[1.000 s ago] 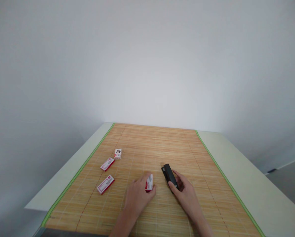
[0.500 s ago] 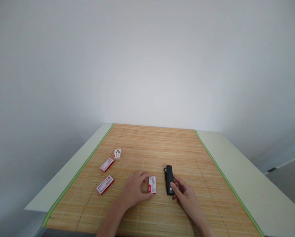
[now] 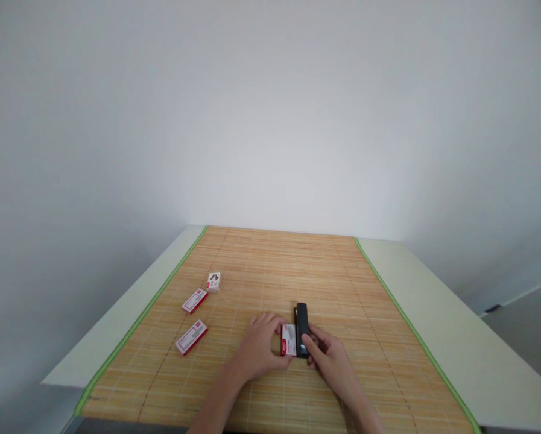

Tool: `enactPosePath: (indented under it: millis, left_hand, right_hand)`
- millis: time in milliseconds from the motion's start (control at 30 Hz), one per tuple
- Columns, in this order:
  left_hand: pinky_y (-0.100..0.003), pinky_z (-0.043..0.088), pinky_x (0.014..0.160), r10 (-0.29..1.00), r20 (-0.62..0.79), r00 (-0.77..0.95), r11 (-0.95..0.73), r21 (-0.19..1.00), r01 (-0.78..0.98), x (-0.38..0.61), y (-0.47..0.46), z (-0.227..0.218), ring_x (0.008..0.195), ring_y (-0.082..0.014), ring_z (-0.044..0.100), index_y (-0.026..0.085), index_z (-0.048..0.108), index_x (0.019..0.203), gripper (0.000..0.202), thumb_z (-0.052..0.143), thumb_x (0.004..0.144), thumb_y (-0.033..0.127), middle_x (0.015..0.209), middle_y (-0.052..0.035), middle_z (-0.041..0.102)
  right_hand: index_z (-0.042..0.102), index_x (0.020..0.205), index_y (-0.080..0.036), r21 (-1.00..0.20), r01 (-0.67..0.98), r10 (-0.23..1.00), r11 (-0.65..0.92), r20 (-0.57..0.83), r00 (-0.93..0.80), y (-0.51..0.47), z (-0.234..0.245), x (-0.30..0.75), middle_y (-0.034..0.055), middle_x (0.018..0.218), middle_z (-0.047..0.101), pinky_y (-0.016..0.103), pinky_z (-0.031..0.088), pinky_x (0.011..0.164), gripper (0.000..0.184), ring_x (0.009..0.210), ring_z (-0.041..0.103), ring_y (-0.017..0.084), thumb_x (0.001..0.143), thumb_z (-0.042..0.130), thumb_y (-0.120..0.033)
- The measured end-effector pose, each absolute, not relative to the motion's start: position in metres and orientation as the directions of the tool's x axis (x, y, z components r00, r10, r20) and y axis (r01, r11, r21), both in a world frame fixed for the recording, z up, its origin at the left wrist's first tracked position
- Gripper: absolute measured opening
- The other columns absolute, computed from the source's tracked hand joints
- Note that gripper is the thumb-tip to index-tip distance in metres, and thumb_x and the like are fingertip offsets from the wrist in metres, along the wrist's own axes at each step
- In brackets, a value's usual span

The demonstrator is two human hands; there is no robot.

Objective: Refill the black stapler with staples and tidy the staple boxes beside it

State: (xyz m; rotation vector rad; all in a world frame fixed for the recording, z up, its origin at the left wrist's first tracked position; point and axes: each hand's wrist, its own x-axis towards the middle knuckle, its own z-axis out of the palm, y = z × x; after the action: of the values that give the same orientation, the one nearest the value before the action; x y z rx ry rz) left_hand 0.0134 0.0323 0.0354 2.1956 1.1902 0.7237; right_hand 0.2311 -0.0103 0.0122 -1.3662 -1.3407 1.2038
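My left hand (image 3: 263, 345) grips a small white and red box (image 3: 289, 340), thumb at its near end and fingers at its far end. The box rests on the bamboo mat (image 3: 279, 271), its right side up against a black stapler (image 3: 301, 330). From the right, my right hand (image 3: 327, 355) is closed around the stapler's near half, with the thumb on top. The stapler lies lengthwise, pointing away from me. Some of my right fingers are hidden beside it.
To the left on the mat lie two flat white and red boxes, a nearer one (image 3: 192, 337) and a farther one (image 3: 195, 301). A small white box with a dark clip picture (image 3: 213, 282) stands just beyond them. A white wall (image 3: 270, 120) rises behind the table.
The box in my left hand has moved right and the stapler in my right hand has shifted left. The gap between them has closed. The other boxes have stayed put.
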Motion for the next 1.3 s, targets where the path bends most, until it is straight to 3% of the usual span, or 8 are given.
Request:
enactPosePath:
  millis: [133,267,467,633,767,933,1067,1300]
  left_hand:
    - [-0.041,0.042,0.100,0.867,0.172,0.467,-0.450,0.672,0.588,0.015,0.027,0.034,0.109,-0.0277,0.059,0.029,0.062,0.124,0.064,0.085,0.064,0.029,0.117,-0.0037,0.065]
    - [-0.046,0.041,0.110,0.894,0.117,0.433,-0.381,0.708,0.595,0.003,0.013,0.034,0.127,-0.0318,0.053,0.031,0.031,0.159,0.108,0.087,0.068,0.042,0.141,-0.0089,0.056]
    - [-0.053,0.035,0.119,0.954,0.217,0.208,-0.292,0.511,0.808,-0.096,0.006,0.033,0.138,-0.0323,0.047,0.035,0.044,0.153,0.072,0.063,0.085,0.023,0.150,-0.0050,0.051]
    - [-0.057,0.033,0.120,0.960,0.189,0.207,-0.263,0.358,0.896,-0.183,0.010,0.026,0.143,-0.0327,0.043,0.035,0.048,0.150,0.085,0.050,0.072,0.004,0.158,-0.0002,0.047]
    - [-0.052,0.033,0.122,0.938,0.067,0.339,-0.337,0.394,0.855,-0.202,0.014,0.026,0.144,-0.0278,0.045,0.036,0.053,0.147,0.086,0.046,0.069,0.001,0.158,0.0031,0.047]
    - [-0.046,0.045,0.112,0.951,-0.030,0.308,-0.265,0.433,0.861,-0.179,0.026,0.048,0.130,-0.0310,0.057,0.030,0.056,0.142,0.073,0.059,0.071,0.014,0.149,-0.0058,0.054]
    - [-0.042,0.049,0.104,0.948,0.044,0.315,-0.290,0.529,0.798,-0.123,0.032,0.074,0.116,-0.0300,0.064,0.028,0.060,0.134,0.062,0.066,0.072,0.023,0.130,-0.0071,0.062]
    - [-0.045,0.043,0.114,0.857,0.168,0.487,-0.452,0.697,0.556,-0.009,0.021,0.073,0.129,-0.0307,0.055,0.035,0.055,0.143,0.075,0.071,0.070,0.022,0.139,-0.0057,0.057]
  right_hand:
    - [0.066,0.135,-0.019,-0.985,0.148,0.995,-0.090,-0.095,-0.027,-0.009,0.013,0.235,0.0007,0.078,0.065,0.026,0.047,0.050,0.063,0.054,0.057,0.014,0.090,0.067,-0.061]
    - [0.056,0.147,-0.021,-0.988,0.093,0.988,-0.126,-0.116,0.106,-0.011,0.016,0.244,-0.0021,0.072,0.060,0.023,0.038,0.042,0.071,0.047,0.049,0.011,0.091,0.063,-0.065]
    - [0.060,0.142,-0.020,-0.992,-0.002,0.976,-0.124,-0.123,0.181,-0.016,0.018,0.249,0.0005,0.075,0.058,0.022,0.033,0.040,0.071,0.048,0.045,0.011,0.093,0.055,-0.071]
    - [0.061,0.140,-0.020,-0.986,0.121,0.981,-0.111,-0.089,0.175,-0.015,0.021,0.244,-0.0028,0.061,0.053,0.023,0.033,0.043,0.069,0.048,0.043,0.012,0.092,0.059,-0.069]
    - [0.061,0.140,-0.019,-0.982,0.156,0.987,-0.106,-0.084,0.138,-0.013,0.023,0.243,-0.0037,0.058,0.051,0.025,0.033,0.043,0.067,0.047,0.044,0.013,0.093,0.059,-0.067]
    - [0.065,0.137,-0.020,-0.979,0.173,0.983,-0.109,-0.080,0.165,-0.013,0.025,0.243,-0.0008,0.062,0.058,0.025,0.036,0.043,0.068,0.047,0.047,0.014,0.089,0.062,-0.068]
    - [0.069,0.133,-0.020,-0.977,0.192,0.980,-0.088,-0.051,0.191,-0.014,0.028,0.241,0.0022,0.065,0.063,0.028,0.042,0.047,0.068,0.053,0.054,0.018,0.086,0.064,-0.069]
    - [0.068,0.136,-0.020,-0.971,0.238,0.996,0.014,0.035,0.083,-0.012,0.026,0.240,0.0037,0.079,0.068,0.031,0.051,0.066,0.063,0.070,0.060,0.020,0.089,0.066,-0.062]
